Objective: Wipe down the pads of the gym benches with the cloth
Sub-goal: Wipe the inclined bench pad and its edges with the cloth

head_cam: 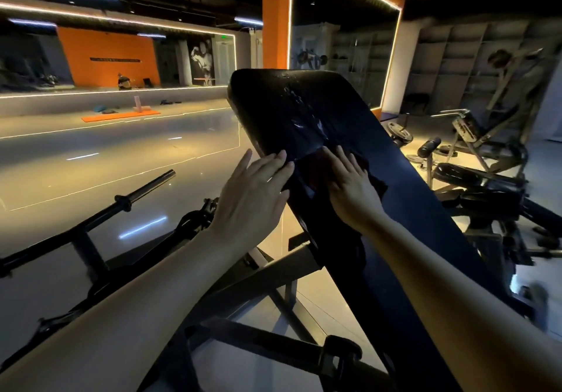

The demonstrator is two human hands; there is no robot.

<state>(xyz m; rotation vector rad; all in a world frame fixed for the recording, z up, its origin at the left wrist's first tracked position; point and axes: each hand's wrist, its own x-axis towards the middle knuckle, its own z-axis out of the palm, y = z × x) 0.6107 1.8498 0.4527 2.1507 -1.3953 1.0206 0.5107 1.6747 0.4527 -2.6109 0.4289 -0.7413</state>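
A person leans over an inclined gym bench whose long black back pad (307,112) slopes up and away toward an orange pillar (275,17). The right hand (352,188) lies flat on a dark cloth (375,179), fingers (340,160) straight and slightly spread, pressing the cloth against the middle of the pad; the cloth shows only as dark folds at the fingertips and beside the hand. The left hand (255,197) rests at the pad's left edge, its fingers (273,163) straight and close together, fingertips touching the pad surface just beside the cloth, holding nothing. Above both hands, wet streaks and droplets (304,115) glisten on the upper part of the pad. To the left, a black barbell bar (143,188) sits on a rack over the glossy floor (106,154). An orange mat (121,115) lies far off by the mirrored wall, and other weight machines (474,160) stand to the right.
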